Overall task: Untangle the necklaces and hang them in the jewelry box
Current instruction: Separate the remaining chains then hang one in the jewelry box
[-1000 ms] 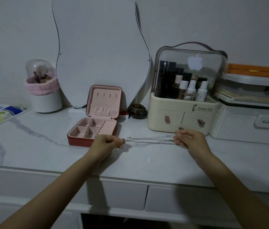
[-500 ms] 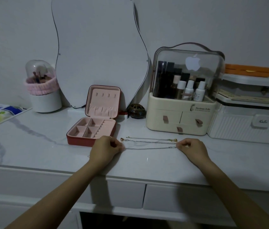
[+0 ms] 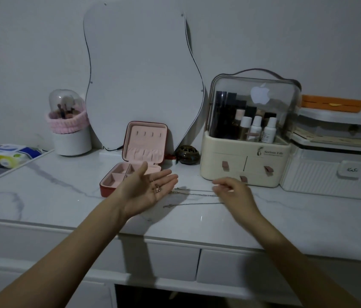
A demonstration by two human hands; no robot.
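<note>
Left hand (image 3: 150, 187) palm up, fingers straight and together, thumb spread, hovering above marble vanity top (image 3: 64, 196) just right of jewelry box (image 3: 130, 170). Small pendant (image 3: 157, 188) with bit of chain lies on the palm near finger bases. Right hand (image 3: 234, 192) further right, fingers loosely curled, thumb and forefinger close together at the chain ends; blurred, cannot tell if they actually pinch a chain. Necklaces (image 3: 197, 197): thin chains stretched out roughly parallel, left-right, on the tabletop between the hands, apart from each other. Jewelry box open, red outside, pink lining, lid upright with hooks in a row, compartments show nothing inside. Behind it wavy mirror (image 3: 139, 74) leans at wall. Small dark round jar (image 3: 187, 154) right of box. Cream cosmetic organizer (image 3: 248, 138) with clear lid and bottles far right. Brush holder (image 3: 68, 125) with pink band far left; tissue pack (image 3: 6, 155) at left edge.
</note>
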